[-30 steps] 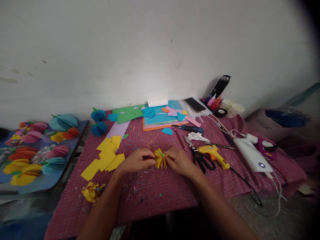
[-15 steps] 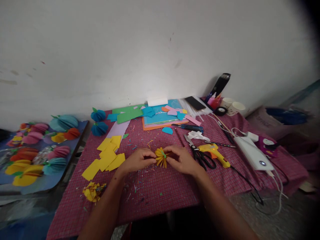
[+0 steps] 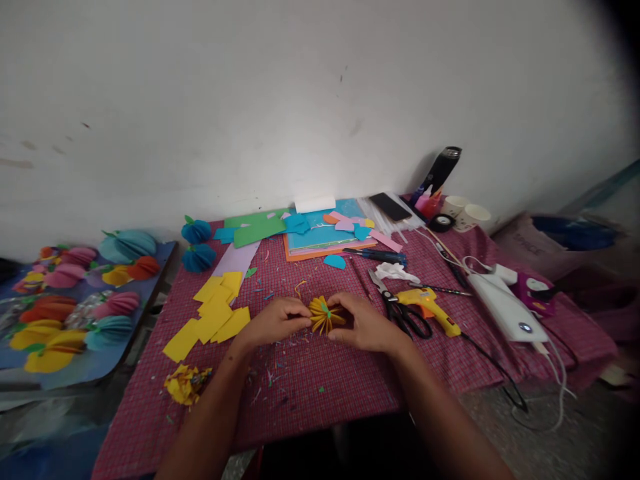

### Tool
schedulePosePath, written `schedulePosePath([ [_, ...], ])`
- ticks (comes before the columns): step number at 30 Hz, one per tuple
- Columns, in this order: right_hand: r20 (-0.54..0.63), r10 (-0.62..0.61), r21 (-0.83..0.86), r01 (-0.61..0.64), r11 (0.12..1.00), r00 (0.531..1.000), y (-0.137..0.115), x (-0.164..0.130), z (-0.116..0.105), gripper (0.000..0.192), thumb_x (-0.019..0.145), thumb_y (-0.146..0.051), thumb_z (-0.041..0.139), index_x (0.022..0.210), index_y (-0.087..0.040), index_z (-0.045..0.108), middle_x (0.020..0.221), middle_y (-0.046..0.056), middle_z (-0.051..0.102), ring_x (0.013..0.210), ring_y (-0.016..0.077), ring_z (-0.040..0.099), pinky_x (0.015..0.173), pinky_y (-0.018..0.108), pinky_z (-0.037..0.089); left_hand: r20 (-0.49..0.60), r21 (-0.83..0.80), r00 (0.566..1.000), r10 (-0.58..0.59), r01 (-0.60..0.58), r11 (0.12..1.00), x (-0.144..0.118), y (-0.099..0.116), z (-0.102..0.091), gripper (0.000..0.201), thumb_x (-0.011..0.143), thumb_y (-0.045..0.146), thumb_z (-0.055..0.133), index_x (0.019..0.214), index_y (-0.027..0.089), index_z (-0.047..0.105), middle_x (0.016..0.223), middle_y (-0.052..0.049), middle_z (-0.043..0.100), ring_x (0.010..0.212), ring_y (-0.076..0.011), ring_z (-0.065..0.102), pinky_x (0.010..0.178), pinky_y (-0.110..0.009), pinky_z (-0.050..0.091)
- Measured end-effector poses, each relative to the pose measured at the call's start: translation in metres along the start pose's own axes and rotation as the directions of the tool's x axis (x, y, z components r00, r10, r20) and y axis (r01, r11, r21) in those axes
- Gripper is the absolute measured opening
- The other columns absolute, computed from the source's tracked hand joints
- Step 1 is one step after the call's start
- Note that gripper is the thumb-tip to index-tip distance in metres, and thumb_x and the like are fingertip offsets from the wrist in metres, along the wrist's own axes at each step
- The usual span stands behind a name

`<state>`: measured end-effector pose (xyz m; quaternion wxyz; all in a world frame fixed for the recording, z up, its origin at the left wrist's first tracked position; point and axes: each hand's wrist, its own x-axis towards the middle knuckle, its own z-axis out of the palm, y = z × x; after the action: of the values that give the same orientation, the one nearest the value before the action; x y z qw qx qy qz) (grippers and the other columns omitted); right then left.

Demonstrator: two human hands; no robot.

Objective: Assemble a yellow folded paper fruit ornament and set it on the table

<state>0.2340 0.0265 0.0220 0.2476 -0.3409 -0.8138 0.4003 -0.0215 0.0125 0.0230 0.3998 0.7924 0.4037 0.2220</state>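
Between my hands is a yellow paper pumpkin [image 3: 326,315], its folds fanned out and a small green piece at its centre. My left hand [image 3: 281,321] pinches its left edge with thumb and fingertips. Around its right side curve the thumb and fingers of my right hand [image 3: 364,323], closed on the folds. Small paper scraps lie on the checked cloth below. Left of my hands are several yellow paper cards [image 3: 220,310] and a crumpled yellow paper clump [image 3: 186,385]. Black-handled scissors [image 3: 407,317] and a yellow glue gun [image 3: 434,308] rest to the right.
Two blue paper pumpkins [image 3: 197,257] stand at the table's back left. A blue board [image 3: 65,379] at far left carries several coloured ones. Paper sheets [image 3: 320,230], a utility knife [image 3: 377,255], a phone [image 3: 390,207], a flask [image 3: 443,168], cups [image 3: 473,217] and a white power bank [image 3: 507,308] with cables lie beyond.
The yellow paper pumpkin has turned slightly and its folds look more spread. My right thumb has shifted lower and the fingers have opened a little around it; my left hand has barely moved.
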Motion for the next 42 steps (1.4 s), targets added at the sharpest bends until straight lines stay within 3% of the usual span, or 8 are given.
schedulePosePath([
  [6, -0.033, -0.024, 0.021, 0.024, 0.999, 0.999, 0.002, 0.0, 0.001, 0.028, 0.082, -0.021, 0.067, 0.109, -0.021, 0.06, 0.099, 0.004, 0.066, 0.082, 0.0167, 0.06, 0.071, 0.028, 0.047, -0.007, 0.011, 1.0, -0.023, 0.023, 1.0, -0.001, 0.0, -0.001, 0.023, 0.093, 0.032, 0.055, 0.087, 0.018, 0.073, 0.081, -0.002, 0.069, 0.075, -0.0124, 0.06, 0.07, -0.022, 0.044],
  [13, -0.074, -0.099, -0.218, 0.081, 0.973, 0.992, 0.005, 0.008, 0.012, 0.012, 0.083, -0.015, 0.061, 0.094, -0.019, 0.063, 0.087, 0.004, 0.066, 0.079, 0.0172, 0.058, 0.071, 0.028, 0.043, -0.012, 0.049, 1.0, -0.011, 0.011, 0.999, 0.001, 0.001, 0.0, 0.022, 0.092, 0.029, 0.056, 0.082, 0.018, 0.072, 0.076, 0.0, 0.066, 0.072, -0.0119, 0.057, 0.069, -0.022, 0.041],
  [22, -0.07, -0.12, -0.413, 0.081, 0.907, 0.99, 0.017, 0.011, 0.018, 0.011, 0.087, -0.015, 0.055, 0.082, -0.019, 0.065, 0.08, 0.005, 0.067, 0.077, 0.0189, 0.059, 0.072, 0.03, 0.04, -0.05, 0.052, 0.999, -0.003, 0.005, 0.999, 0.001, -0.001, 0.001, 0.019, 0.093, 0.027, 0.056, 0.085, 0.018, 0.071, 0.079, -0.001, 0.066, 0.074, -0.0123, 0.059, 0.071, -0.022, 0.042],
  [28, -0.06, -0.107, -0.397, 0.075, 0.915, 0.992, 0.015, 0.011, 0.017, 0.006, 0.087, -0.017, 0.059, 0.085, -0.019, 0.064, 0.084, 0.004, 0.068, 0.079, 0.0183, 0.059, 0.072, 0.029, 0.039, -0.037, 0.062, 0.999, 0.003, -0.001, 0.998, 0.001, -0.001, 0.001, 0.022, 0.093, 0.029, 0.055, 0.084, 0.017, 0.071, 0.077, -0.001, 0.066, 0.073, -0.0126, 0.059, 0.071, -0.023, 0.042],
  [33, -0.047, -0.07, -0.401, 0.046, 0.915, 0.996, 0.015, 0.013, 0.017, 0.016, 0.088, -0.014, 0.054, 0.076, -0.018, 0.063, 0.076, 0.003, 0.066, 0.074, 0.0168, 0.057, 0.07, 0.028, 0.037, -0.041, 0.051, 0.999, -0.005, 0.007, 0.999, 0.001, -0.001, 0.001, 0.021, 0.093, 0.029, 0.056, 0.085, 0.017, 0.071, 0.079, -0.001, 0.067, 0.074, -0.0126, 0.06, 0.072, -0.022, 0.043],
  [39, -0.052, -0.041, -0.352, 0.02, 0.936, 0.998, 0.014, 0.012, 0.016, 0.012, 0.081, -0.011, 0.061, 0.089, -0.019, 0.065, 0.086, 0.002, 0.068, 0.081, 0.0169, 0.059, 0.073, 0.026, 0.037, -0.045, 0.073, 0.999, 0.012, -0.009, 0.997, 0.002, -0.001, 0.001, 0.02, 0.093, 0.028, 0.056, 0.084, 0.018, 0.071, 0.079, -0.001, 0.068, 0.075, -0.0125, 0.06, 0.073, -0.022, 0.043],
  [42, -0.077, -0.012, -0.341, -0.015, 0.94, 0.997, 0.015, 0.012, 0.019, 0.012, 0.08, -0.009, 0.06, 0.087, -0.019, 0.064, 0.084, 0.003, 0.068, 0.079, 0.0166, 0.059, 0.07, 0.026, 0.037, -0.04, 0.065, 0.999, 0.004, -0.002, 0.998, 0.002, 0.0, 0.001, 0.019, 0.092, 0.026, 0.057, 0.085, 0.018, 0.072, 0.081, -0.001, 0.069, 0.076, -0.0126, 0.061, 0.073, -0.023, 0.043],
])
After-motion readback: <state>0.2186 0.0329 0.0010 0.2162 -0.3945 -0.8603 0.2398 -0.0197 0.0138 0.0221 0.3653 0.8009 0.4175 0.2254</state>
